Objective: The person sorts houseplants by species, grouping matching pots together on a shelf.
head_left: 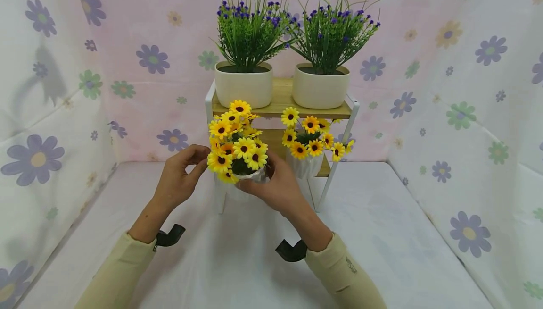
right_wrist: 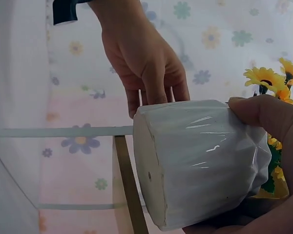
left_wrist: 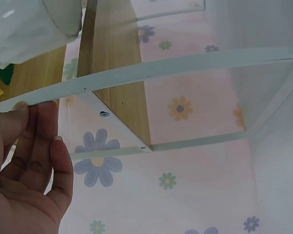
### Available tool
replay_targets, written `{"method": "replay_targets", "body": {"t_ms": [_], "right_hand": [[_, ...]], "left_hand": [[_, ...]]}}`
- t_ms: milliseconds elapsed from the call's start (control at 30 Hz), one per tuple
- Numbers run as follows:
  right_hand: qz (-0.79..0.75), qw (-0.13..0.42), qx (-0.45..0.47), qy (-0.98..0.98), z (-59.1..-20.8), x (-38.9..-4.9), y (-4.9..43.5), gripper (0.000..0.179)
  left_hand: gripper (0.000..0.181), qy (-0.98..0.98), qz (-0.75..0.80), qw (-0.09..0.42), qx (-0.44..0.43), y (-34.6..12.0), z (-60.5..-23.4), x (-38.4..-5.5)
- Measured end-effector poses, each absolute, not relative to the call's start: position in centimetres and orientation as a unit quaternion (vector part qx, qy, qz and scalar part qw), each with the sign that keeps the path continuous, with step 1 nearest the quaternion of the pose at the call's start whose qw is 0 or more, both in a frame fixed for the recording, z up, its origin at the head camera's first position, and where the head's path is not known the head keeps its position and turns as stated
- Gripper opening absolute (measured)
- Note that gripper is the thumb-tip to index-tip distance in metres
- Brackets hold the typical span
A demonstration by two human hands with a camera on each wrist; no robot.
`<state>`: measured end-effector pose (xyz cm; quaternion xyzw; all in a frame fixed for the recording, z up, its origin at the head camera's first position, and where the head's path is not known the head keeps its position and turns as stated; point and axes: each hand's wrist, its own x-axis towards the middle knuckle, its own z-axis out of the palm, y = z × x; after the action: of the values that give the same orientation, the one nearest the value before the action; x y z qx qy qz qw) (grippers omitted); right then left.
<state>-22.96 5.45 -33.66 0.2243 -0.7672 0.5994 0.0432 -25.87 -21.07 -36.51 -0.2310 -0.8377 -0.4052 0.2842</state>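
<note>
My right hand (head_left: 282, 184) grips a white ridged flowerpot (right_wrist: 200, 161) holding yellow artificial daisies (head_left: 237, 144). The pot is raised in front of the left side of a two-tier plant shelf (head_left: 282, 96); its flat underside with a small hole shows in the right wrist view. My left hand (head_left: 180, 172) is at the shelf's left side. In the left wrist view its thumb and fingers pinch the white frame bar (left_wrist: 122, 75). A second pot (head_left: 306, 166) of yellow and orange daisies stands on the lower wooden board, at the right.
On the top board stand two cream planters, the left one (head_left: 243, 87) and the right one (head_left: 321, 89), both with tall grass and purple flowers. White cloth (head_left: 203, 262) covers the table. Flower-printed fabric (head_left: 140, 92) hangs behind and at both sides.
</note>
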Motion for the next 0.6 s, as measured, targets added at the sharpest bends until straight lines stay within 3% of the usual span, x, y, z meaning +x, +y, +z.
{"method": "replay_targets", "body": {"t_ms": [600], "right_hand": [[0.645,0.061,0.188,-0.738,-34.2,-26.0,3.7,0.078]], "left_hand": [[0.016,-0.837,-0.41,0.281,-0.23,-20.9,-36.6,-26.0]]}}
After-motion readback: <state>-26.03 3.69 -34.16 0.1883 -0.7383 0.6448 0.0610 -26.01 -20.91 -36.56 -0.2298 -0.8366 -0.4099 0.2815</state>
